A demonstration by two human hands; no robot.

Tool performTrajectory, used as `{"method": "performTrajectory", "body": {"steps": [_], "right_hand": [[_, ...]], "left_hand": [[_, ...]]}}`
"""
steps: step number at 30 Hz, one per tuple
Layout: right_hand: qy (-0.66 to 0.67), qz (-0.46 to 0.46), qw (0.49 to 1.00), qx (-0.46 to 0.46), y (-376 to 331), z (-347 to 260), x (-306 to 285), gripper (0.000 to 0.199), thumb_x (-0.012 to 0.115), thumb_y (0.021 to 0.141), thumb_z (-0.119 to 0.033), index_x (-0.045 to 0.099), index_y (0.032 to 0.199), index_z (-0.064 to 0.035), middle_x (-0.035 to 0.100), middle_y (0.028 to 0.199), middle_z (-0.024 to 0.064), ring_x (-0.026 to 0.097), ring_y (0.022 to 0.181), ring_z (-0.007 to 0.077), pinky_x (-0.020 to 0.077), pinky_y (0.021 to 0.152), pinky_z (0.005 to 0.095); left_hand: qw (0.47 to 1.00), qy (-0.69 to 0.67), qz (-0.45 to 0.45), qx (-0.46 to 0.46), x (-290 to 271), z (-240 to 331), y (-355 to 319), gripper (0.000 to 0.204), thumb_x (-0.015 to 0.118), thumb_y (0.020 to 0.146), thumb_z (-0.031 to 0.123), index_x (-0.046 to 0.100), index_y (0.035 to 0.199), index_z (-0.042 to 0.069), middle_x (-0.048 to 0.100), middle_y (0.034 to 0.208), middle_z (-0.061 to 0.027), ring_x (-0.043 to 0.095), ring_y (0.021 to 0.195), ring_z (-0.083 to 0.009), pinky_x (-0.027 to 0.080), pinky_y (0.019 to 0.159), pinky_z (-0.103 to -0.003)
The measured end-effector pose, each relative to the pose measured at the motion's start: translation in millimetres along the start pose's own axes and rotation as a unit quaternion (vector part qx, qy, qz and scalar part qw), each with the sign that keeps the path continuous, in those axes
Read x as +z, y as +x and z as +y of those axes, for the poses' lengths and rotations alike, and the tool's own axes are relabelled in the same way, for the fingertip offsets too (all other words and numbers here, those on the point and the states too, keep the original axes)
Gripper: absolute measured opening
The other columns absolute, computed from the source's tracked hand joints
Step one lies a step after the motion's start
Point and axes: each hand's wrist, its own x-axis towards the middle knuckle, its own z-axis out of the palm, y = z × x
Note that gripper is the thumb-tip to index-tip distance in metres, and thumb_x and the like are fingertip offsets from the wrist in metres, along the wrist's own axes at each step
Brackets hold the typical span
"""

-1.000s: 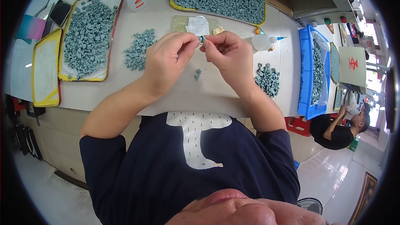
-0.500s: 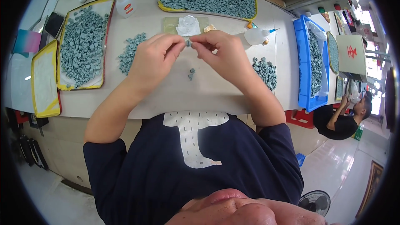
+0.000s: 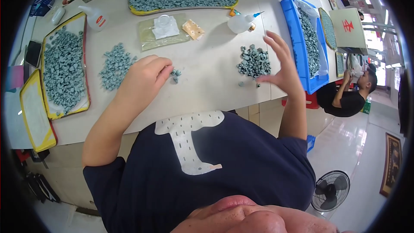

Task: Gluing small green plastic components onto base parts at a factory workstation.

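Note:
My left hand (image 3: pixel 146 77) is closed just above the table, its thumb and fingertips pressed together. What lies between them, if anything, is hidden. A few small blue-green stones (image 3: pixel 176 73) lie right beside its fingertips. To its left spreads a loose pile of pale blue-green stones (image 3: pixel 114 67). My right hand (image 3: pixel 284 64) is open, with thumb and fingers spread wide and no stone visible in it. It hovers at the right edge of a pile of darker, shinier stones (image 3: pixel 253 61). Two single stones lie at the near side of that pile.
Stone-filled trays stand at the left (image 3: pixel 89 90) and far side (image 3: pixel 181 10). A blue bin (image 3: pixel 296 45) of stones is at right. Beyond my hands are a clear glue bottle (image 3: pixel 239 24), a greenish packet (image 3: pixel 146 36) and a tan piece (image 3: pixel 193 29). Another person (image 3: pixel 345 99) sits farther right.
My hands, together over the table's middle before, are now apart. The right moved right and opened by the dark pile; the left came down by the few stones. The view shifted right.

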Motion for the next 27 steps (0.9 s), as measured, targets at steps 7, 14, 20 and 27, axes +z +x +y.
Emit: {"method": "performTrajectory", "body": {"steps": [7,14,20,27], "right_hand": [[-0.042,0.019,0.998,0.033,-57.1,29.8,44.5,0.117,0.083,0.044,-0.062,0.039,0.142,-0.0146,0.019,0.152,0.0212,0.015,0.141,0.0434,0.0174,0.113,0.0533],[-0.11,-0.048,0.993,-0.004,-33.9,8.4,28.9,0.097,0.082,0.055,-0.057,0.047,0.136,-0.0168,0.025,0.149,0.0217,0.019,0.139,0.0444,0.0183,0.113,0.0534],[-0.094,-0.045,0.994,-0.044,-16.8,-10.6,38.3,0.071,0.076,0.072,-0.046,0.052,0.131,-0.0164,0.03,0.147,0.0175,0.022,0.137,0.0434,0.0198,0.112,0.0533],[-0.107,0.026,0.992,-0.057,4.8,-49.1,42.5,0.042,0.068,0.082,-0.028,0.059,0.12,-0.0105,0.051,0.129,0.0137,0.045,0.121,0.0369,0.035,0.103,0.0471]], "left_hand": [[1.0,0.014,-0.013,0.003,11.7,8.5,4.9,0.01,0.063,0.083,0.007,0.064,0.088,-0.001,0.063,0.082,-0.0143,0.06,0.076,-0.0323,0.048,0.068,-0.037],[1.0,0.009,0.015,-0.025,9.3,40.0,7.5,0.009,0.063,0.084,0.007,0.064,0.088,0.0,0.063,0.08,-0.0128,0.06,0.074,-0.03,0.048,0.067,-0.036],[0.999,0.01,0.023,-0.038,1.4,46.6,4.2,0.009,0.063,0.084,0.007,0.064,0.089,-0.001,0.063,0.08,-0.0125,0.06,0.073,-0.0285,0.048,0.067,-0.035],[0.992,0.046,0.097,-0.072,-33.0,30.2,-3.1,0.01,0.063,0.084,0.006,0.065,0.091,-0.001,0.064,0.084,-0.0132,0.061,0.074,-0.0297,0.048,0.067,-0.036]]}}
